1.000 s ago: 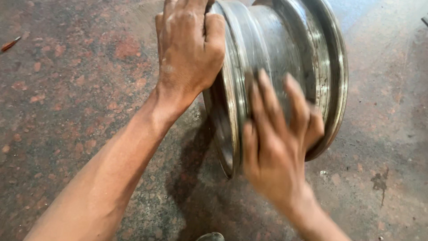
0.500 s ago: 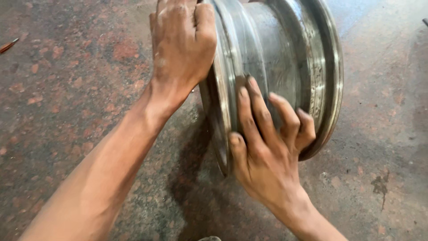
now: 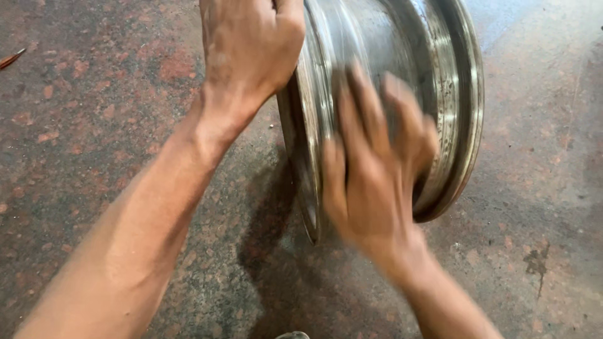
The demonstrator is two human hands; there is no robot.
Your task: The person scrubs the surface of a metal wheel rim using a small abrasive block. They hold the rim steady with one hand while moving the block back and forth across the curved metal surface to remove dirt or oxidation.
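Observation:
A bare metal wheel rim (image 3: 449,94) stands on its edge on a speckled stone floor (image 3: 94,125), its barrel facing me. My left hand (image 3: 251,50) grips the top of the near flange, fingers curled over it. My right hand (image 3: 370,169) lies flat on the lower barrel with fingers spread, blurred by motion. The rim's top is cut off by the frame.
A thin reddish object (image 3: 11,59) lies at the far left edge of the floor. A dark stain (image 3: 537,263) marks the floor at the right. A small grey thing (image 3: 292,335) peeks in at the bottom edge.
My right hand has slid up and across the barrel and is now blurred. The left hand keeps its grip on the flange. The rim sits slightly further right in view.

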